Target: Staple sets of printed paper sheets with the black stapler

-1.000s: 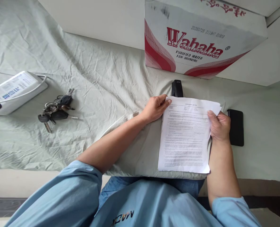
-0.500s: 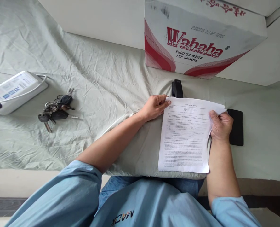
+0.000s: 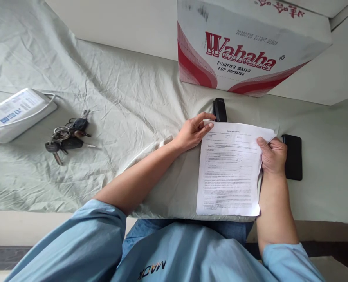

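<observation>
A stack of printed paper sheets lies before me at the cloth's front edge, text side up. My right hand grips its upper right edge, thumb on top and fingers beneath. At the upper left corner, my left hand keeps its thumb on the paper, while its index finger stretches out to the side of a black stapler. The fingers under the corner are partly hidden. The stapler's near end is covered by the top edge of the sheets.
A large Wahaha water carton stands behind the stapler. A black phone lies right of my right hand. Over to the left are a bunch of keys and a white device with a cord, on a wrinkled pale green cloth.
My left index finger has lifted off the paper's corner and extended to the stapler. The sheets' top edge and my right hand have shifted slightly left.
</observation>
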{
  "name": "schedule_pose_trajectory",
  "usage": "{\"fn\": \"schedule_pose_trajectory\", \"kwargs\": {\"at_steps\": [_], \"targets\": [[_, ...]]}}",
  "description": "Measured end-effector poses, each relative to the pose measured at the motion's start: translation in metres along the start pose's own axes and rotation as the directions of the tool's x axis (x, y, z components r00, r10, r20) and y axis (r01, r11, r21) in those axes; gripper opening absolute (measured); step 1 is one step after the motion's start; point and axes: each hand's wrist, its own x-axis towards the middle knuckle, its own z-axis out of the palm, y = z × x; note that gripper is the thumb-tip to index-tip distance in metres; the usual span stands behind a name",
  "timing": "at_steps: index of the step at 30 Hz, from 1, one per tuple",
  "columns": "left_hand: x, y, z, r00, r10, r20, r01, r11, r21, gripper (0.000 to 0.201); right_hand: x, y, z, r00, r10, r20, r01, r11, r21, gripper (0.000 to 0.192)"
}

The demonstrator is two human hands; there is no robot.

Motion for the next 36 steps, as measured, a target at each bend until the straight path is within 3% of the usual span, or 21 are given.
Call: {"fn": "schedule_pose_trajectory", "kwargs": {"at_steps": [4, 11, 17, 25, 36], "targets": [[0.000, -0.001, 0.002, 0.999, 0.044, 0.022, -0.046, 0.992, 0.114, 0.031, -0.001, -0.005, 0.000, 0.997, 0.044, 0.064, -0.045, 0.999, 0.010, 0.054], [0.002, 0.000, 0.003, 1.000, 0.015, -0.015, -0.010, 0.963, 0.270, 0.023, -0.002, -0.010, 0.004, 1.000, 0.018, 0.024, -0.019, 1.000, 0.013, 0.053], [0.001, 0.004, 0.003, 1.000, 0.021, -0.001, -0.020, 0.959, 0.282, 0.019, -0.002, -0.010, 0.001, 0.996, 0.032, 0.086, -0.028, 0.999, -0.047, 0.055], [0.001, 0.006, 0.001, 0.999, 0.018, 0.051, -0.033, 0.950, 0.311, 0.023, 0.000, -0.013, 0.003, 1.000, 0.017, 0.024, -0.015, 0.998, -0.060, 0.065], [0.001, 0.005, 0.002, 0.997, 0.016, 0.078, -0.040, 0.946, 0.321, 0.024, 0.001, -0.016, -0.003, 0.998, 0.010, 0.055, -0.003, 0.992, -0.130, 0.071]]}}
